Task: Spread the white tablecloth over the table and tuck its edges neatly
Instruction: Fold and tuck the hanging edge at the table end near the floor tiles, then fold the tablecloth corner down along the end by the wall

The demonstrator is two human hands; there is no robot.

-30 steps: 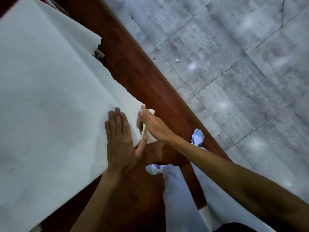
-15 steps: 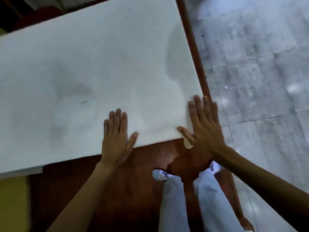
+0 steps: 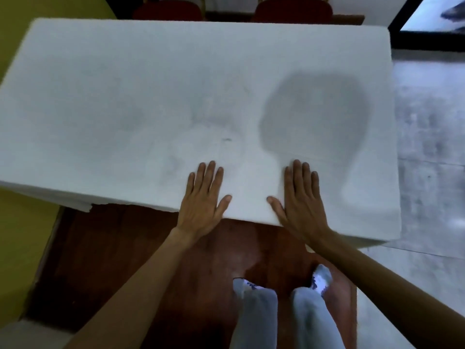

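Head view: white tablecloth (image 3: 176,96) covers the table, left hand (image 3: 201,200) and right hand (image 3: 300,200) flat, fingers spread, side by side on its near edge.

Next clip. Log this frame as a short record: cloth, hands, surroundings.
cloth: white tablecloth spread flat across the tabletop; its edge at the near-left looks uneven
hands: left hand and right hand both flat, fingers straight, pressing the cloth by the near edge, apart from each other
behind table: two red chairs
floor: reddish wood floor underfoot, grey tiles to the right
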